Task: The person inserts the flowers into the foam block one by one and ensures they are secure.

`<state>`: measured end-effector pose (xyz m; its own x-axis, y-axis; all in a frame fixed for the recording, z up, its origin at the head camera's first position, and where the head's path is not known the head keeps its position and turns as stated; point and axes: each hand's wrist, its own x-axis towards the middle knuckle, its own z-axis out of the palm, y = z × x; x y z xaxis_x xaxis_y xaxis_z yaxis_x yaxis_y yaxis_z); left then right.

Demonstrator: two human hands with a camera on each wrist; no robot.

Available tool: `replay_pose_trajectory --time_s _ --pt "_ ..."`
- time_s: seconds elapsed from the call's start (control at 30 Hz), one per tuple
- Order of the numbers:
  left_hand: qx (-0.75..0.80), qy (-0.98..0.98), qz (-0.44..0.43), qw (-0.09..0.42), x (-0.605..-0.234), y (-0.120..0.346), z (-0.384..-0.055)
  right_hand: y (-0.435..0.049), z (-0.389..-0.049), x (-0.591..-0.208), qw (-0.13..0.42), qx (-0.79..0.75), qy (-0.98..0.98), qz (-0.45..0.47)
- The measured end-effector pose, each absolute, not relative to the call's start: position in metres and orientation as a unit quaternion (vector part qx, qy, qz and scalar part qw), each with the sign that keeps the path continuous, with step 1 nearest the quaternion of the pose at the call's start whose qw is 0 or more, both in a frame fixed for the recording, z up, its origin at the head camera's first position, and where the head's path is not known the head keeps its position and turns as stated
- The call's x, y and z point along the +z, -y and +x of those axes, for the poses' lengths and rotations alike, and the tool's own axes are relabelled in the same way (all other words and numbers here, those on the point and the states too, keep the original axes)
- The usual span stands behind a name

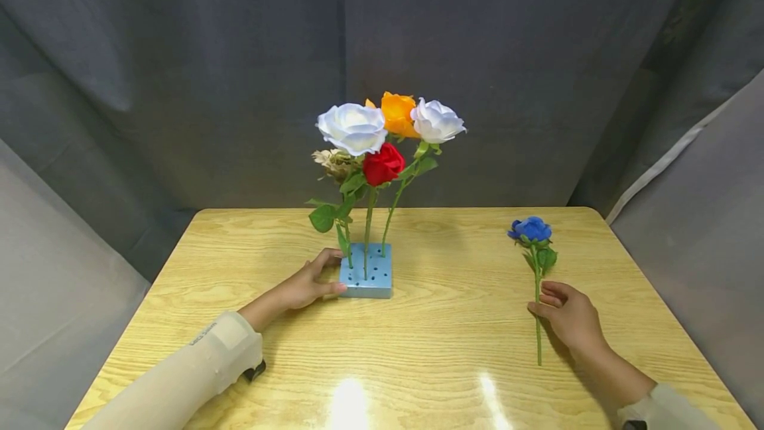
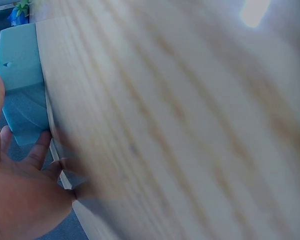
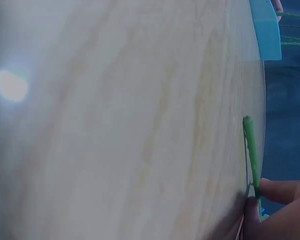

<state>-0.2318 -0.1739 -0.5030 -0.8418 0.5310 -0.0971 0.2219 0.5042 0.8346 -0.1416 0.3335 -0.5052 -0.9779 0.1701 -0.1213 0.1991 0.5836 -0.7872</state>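
A light blue flower block [image 1: 382, 287] with several holes in its top stands at the middle of the table. My left hand [image 1: 304, 284] holds its left side, thumb at the front corner and fingers towards the back; the left wrist view shows this block [image 2: 22, 65] tilted in the picture. Upright in it are a red rose [image 1: 384, 164], white roses [image 1: 352, 128], an orange rose [image 1: 398, 113] and a small beige flower [image 1: 334, 161]. Over at the right, my right hand [image 1: 570, 317] pinches the green stem [image 3: 251, 145] of a blue rose [image 1: 531, 229], whose head points to the back.
The wooden table [image 1: 447, 330] has rounded back corners, with a grey curtain [image 1: 507, 52] behind it. Grey cloth also hangs at both sides. Light reflects off the front of the tabletop.
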Motion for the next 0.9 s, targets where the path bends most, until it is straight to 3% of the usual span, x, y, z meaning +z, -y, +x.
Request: replay_pose_trajectory --time_s 0.53,0.9 --pt "0.452 -0.847 0.224 0.167 -0.504 0.174 -0.231 -0.345 -0.148 -0.502 0.059 -0.458 -0.881 0.101" --pt "0.45 -0.847 0.223 0.172 -0.504 0.174 -0.231 -0.345 -0.149 -0.498 0.105 -0.599 -0.785 0.122"
